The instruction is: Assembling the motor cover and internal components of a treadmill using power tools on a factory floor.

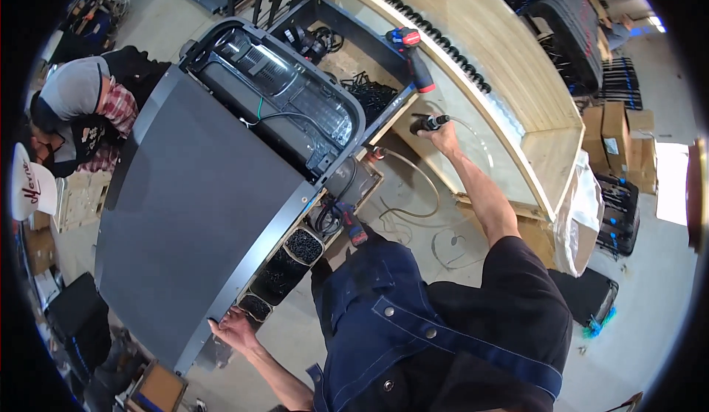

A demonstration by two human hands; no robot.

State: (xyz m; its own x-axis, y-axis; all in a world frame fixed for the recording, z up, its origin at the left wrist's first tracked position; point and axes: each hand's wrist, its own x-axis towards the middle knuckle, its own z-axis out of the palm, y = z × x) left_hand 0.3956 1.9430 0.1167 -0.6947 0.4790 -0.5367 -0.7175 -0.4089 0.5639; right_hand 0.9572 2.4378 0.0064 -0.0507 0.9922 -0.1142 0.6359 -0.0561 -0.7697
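A treadmill deck (199,205) with a wide dark grey belt and silver side rails lies to my left. My left hand (235,329) is at the near end of its silver rail (273,242), fingers curled together at the edge; a small dark spot shows at the fingertips, too small to name. Beyond my body, my right hand (445,140) grips a dark driver (427,123) with a silver end, beside a pale hose. At the deck's far end sits a dark motor housing (284,87) with cables and a green wire in it.
Bins of black screws (303,246) line the deck's near side, beside a red and black cordless driver (352,223). Another one (417,61) stands by a parts tray. A wooden bench (543,153) rises at right. A co-worker in plaid (118,109) leans across the far left.
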